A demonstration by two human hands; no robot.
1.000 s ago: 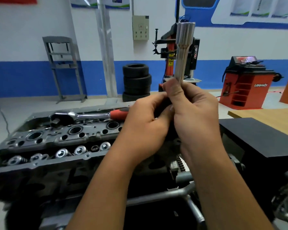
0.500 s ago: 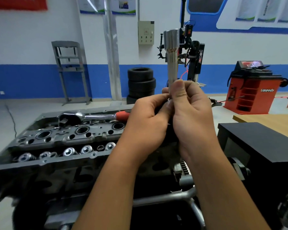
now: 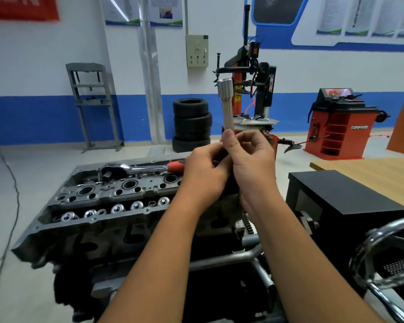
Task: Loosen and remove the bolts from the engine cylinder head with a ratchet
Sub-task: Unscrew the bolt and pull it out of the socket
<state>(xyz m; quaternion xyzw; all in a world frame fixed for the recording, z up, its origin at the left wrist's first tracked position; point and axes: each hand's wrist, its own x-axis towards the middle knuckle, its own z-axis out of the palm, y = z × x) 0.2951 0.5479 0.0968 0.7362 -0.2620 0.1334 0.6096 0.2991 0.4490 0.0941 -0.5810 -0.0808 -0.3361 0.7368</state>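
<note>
The grey engine cylinder head [image 3: 117,197] lies in front of me with its round bores and shiny valve springs showing. A ratchet [image 3: 135,169] with a red handle rests along its far edge, untouched. Above the head's right end I hold a long silver socket extension [image 3: 226,106] upright. My right hand [image 3: 252,164] pinches its lower shaft with thumb and fingers. My left hand [image 3: 203,176] is curled around its bottom end, which is hidden between both hands. No bolt is visible in my hands.
A black box [image 3: 350,201] and a wooden tabletop [image 3: 371,173] stand to the right. The engine stand's metal tube [image 3: 222,259] and hand wheel [image 3: 383,255] are below right. Stacked tyres [image 3: 191,124], a tyre changer [image 3: 254,89] and a red balancer [image 3: 338,127] stand behind.
The extension has come down and a little left in view, from leaning right to nearly upright. Both hands keep their hold. The ratchet has not moved.
</note>
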